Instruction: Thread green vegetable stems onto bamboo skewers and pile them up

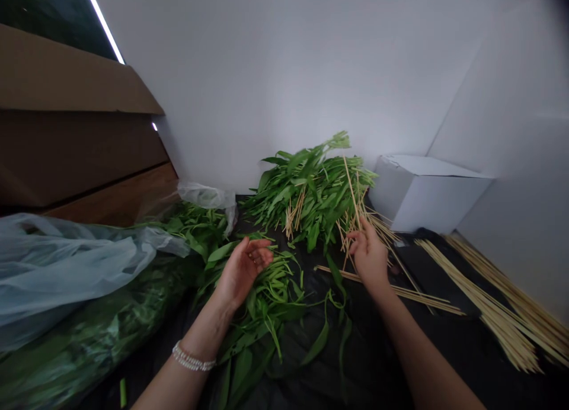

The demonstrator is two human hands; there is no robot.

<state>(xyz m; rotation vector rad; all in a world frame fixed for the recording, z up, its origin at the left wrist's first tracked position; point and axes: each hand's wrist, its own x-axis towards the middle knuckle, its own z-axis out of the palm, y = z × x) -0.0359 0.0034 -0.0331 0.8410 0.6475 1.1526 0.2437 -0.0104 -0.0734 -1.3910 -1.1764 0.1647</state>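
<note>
My left hand [246, 266] hangs with loosely bent fingers and nothing in it, just above a loose pile of leafy green stems [262, 309]. Between the fingertips of my right hand [370, 253] is a thin wooden stick [351, 185], slanting up toward the back. Beyond it, against the wall, lies a heap of leafy green bundles [306, 185]. Short cut sticks [296, 211] poke out of that heap, and more lie under and beside my right hand. A few long sticks [413, 294] cross the black sheet below that hand.
Long thin sticks [489, 306] lie in bunches on the right. A white box [427, 188] stands at the back right. On the left, a clear plastic bag [75, 268] covers more greens, beside a large cardboard box [71, 149]. Black sheeting [329, 368] lies underneath.
</note>
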